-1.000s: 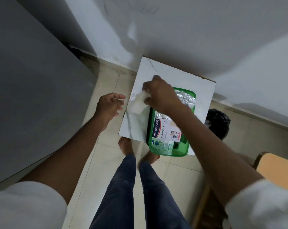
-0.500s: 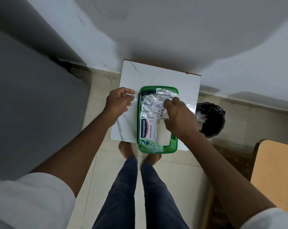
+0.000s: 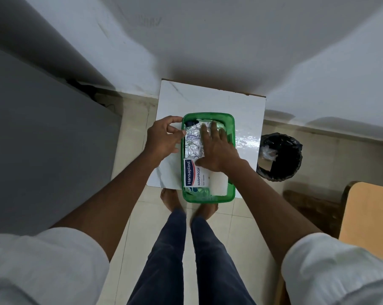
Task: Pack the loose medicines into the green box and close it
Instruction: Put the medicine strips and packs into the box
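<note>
White table [image 3: 210,100] bare behind green box [image 3: 230,126] (both hands crowd its left rim).

Person in white top and dark trousers
Loose white short sleeves [image 3: 43,267] cover both upper arms; forearms bare; slim dark blue trousers [image 3: 186,256]; feet [image 3: 169,200] bare.

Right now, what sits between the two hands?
In the head view, the foil blister strips inside the green box lie between the left hand and right hand.

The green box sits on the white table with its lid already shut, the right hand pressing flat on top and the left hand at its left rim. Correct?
Not quite. In the head view the green box is open: the right hand presses on the medicines inside. The rest holds.
</note>
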